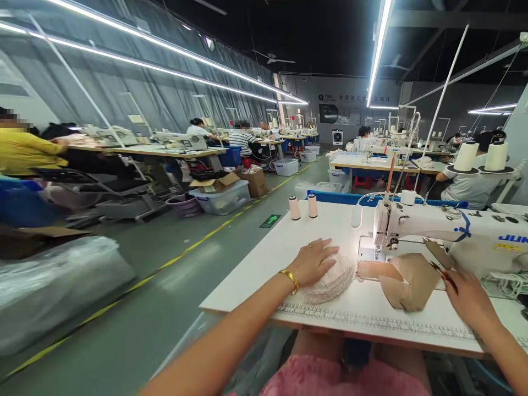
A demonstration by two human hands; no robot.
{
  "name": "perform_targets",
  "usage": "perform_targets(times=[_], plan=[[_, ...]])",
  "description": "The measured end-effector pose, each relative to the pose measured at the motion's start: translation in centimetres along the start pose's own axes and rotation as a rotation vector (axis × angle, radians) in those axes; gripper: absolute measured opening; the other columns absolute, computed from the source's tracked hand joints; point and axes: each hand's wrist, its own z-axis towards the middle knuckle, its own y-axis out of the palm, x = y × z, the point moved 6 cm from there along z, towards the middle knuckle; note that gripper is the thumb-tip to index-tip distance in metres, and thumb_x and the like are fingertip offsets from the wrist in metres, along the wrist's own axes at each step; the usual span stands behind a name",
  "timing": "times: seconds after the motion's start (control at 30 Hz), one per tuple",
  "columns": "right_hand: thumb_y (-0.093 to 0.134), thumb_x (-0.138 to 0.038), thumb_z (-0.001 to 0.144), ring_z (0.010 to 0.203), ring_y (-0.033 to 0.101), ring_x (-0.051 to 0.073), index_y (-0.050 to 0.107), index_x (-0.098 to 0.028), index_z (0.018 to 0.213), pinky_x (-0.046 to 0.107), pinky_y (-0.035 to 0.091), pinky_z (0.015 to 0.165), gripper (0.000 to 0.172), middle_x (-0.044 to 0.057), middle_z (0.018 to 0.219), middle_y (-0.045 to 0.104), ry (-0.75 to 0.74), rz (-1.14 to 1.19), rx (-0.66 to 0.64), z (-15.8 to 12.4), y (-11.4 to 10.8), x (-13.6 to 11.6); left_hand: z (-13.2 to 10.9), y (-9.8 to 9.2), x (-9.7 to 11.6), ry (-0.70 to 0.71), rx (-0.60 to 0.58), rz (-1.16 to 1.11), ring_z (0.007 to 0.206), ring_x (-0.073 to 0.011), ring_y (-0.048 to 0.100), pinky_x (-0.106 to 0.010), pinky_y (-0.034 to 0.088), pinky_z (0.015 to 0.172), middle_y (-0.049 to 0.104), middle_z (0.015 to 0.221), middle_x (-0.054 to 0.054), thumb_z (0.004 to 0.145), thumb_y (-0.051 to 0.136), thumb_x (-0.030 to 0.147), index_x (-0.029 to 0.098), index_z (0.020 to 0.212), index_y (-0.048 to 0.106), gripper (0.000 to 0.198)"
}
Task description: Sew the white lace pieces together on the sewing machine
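My left hand, fingers spread, rests on a stack of pale pink lace pieces on the white sewing table. A gold bracelet circles that wrist. My right hand closes around dark-handled thread snips, their tips pointing left over tan fabric pieces. A lighter peach strip lies between the lace and the tan fabric, just in front of the needle area. The sewing machine stands behind, its lamp lit beside the needle.
Two pale pink thread spools stand at the table's back left. A printed ruler strip runs along the front edge. Two large cream thread cones sit on a stand at right. Plastic-wrapped goods lie across the aisle; other people sew nearby.
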Motion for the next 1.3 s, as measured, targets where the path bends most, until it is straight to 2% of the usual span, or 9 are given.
perform_targets(times=[0.2,0.3,0.4,0.5,0.57,0.67,0.73,0.93,1.3], plan=[[0.048,-0.04,0.084,0.08,0.067,0.036,0.065,-0.022,0.079,0.049,0.051,0.076,0.025,0.014,0.077,0.067,0.23,0.0,-0.088,-2.9,-2.0,3.0,0.2,2.6,-0.6,0.077,-0.028,-0.063,0.151,-0.0278,0.044,-0.048,0.037,0.125,0.044,0.166,-0.005,0.106,0.04,0.048,0.03,0.152,0.055,0.052],[0.059,-0.051,0.082,0.084,0.068,0.034,0.067,-0.026,0.093,0.049,0.053,0.078,0.029,0.011,0.093,0.072,0.576,0.349,-0.083,-5.5,-3.2,4.2,0.2,1.2,-1.0,0.079,0.016,-0.081,0.152,-0.0338,0.043,-0.057,0.036,0.123,0.043,0.166,-0.006,0.106,0.037,0.057,0.033,0.151,0.056,0.054],[0.067,-0.056,0.081,0.088,0.068,0.029,0.061,-0.031,0.102,0.044,0.056,0.077,0.033,0.006,0.1,0.071,0.695,0.897,0.097,-6.7,-4.7,1.0,0.5,-0.2,-0.8,0.077,0.089,-0.087,0.157,-0.036,0.031,-0.062,0.027,0.126,0.035,0.171,-0.004,0.107,0.031,0.061,0.035,0.155,0.05,0.058],[0.068,-0.058,0.088,0.069,0.06,0.021,0.062,-0.029,0.109,0.034,0.054,0.064,0.036,0.001,0.085,0.065,0.534,1.036,-0.147,-5.5,-4.6,-6.9,1.0,0.6,-0.1,0.096,0.076,-0.088,0.155,-0.0386,0.036,-0.063,0.031,0.123,0.042,0.167,-0.004,0.104,0.038,0.063,0.037,0.15,0.057,0.056],[0.055,-0.056,0.101,0.064,0.056,0.018,0.059,-0.028,0.121,0.029,0.05,0.06,0.034,-0.001,0.078,0.06,0.36,0.873,-0.282,-3.9,-4.2,-12.5,1.3,1.8,0.4,0.1,0.046,-0.087,0.152,-0.0393,0.041,-0.062,0.037,0.121,0.047,0.164,-0.004,0.102,0.044,0.063,0.037,0.146,0.061,0.054],[0.048,-0.044,0.109,0.075,0.061,0.019,0.061,-0.026,0.115,0.029,0.05,0.067,0.023,0.002,0.087,0.065,-0.122,0.533,-0.379,-1.2,-2.5,-20.1,1.5,3.2,0.7,0.094,0.031,-0.083,0.152,-0.0366,0.041,-0.058,0.039,0.121,0.046,0.164,-0.004,0.102,0.043,0.061,0.036,0.148,0.06,0.055],[0.044,-0.033,0.11,0.071,0.058,0.019,0.062,-0.023,0.103,0.029,0.042,0.063,0.022,0.003,0.083,0.063,-0.488,0.229,-0.274,0.0,-1.1,-23.4,1.5,3.4,0.6,0.088,0.031,-0.079,0.152,-0.0354,0.041,-0.057,0.039,0.121,0.046,0.165,-0.004,0.103,0.041,0.062,0.037,0.148,0.059,0.055],[0.07,-0.031,0.095,0.072,0.051,0.018,0.062,-0.022,0.08,0.032,0.03,0.068,0.02,0.001,0.077,0.062,-0.677,0.08,-0.227,2.7,2.9,-24.6,1.4,2.9,0.5,0.074,0.037,-0.072,0.151,-0.0376,0.042,-0.059,0.04,0.119,0.047,0.164,-0.004,0.102,0.044,0.061,0.036,0.146,0.062,0.053],[0.062,-0.022,0.096,0.072,0.046,0.017,0.06,-0.021,0.076,0.034,0.018,0.064,0.02,0.001,0.075,0.06,-0.892,0.016,-0.269,4.4,2.9,-27.4,1.4,3.2,0.3,0.097,0.086,-0.09,0.149,-0.036,0.044,-0.056,0.039,0.121,0.05,0.162,-0.003,0.101,0.052,0.06,0.037,0.144,0.063,0.05]])
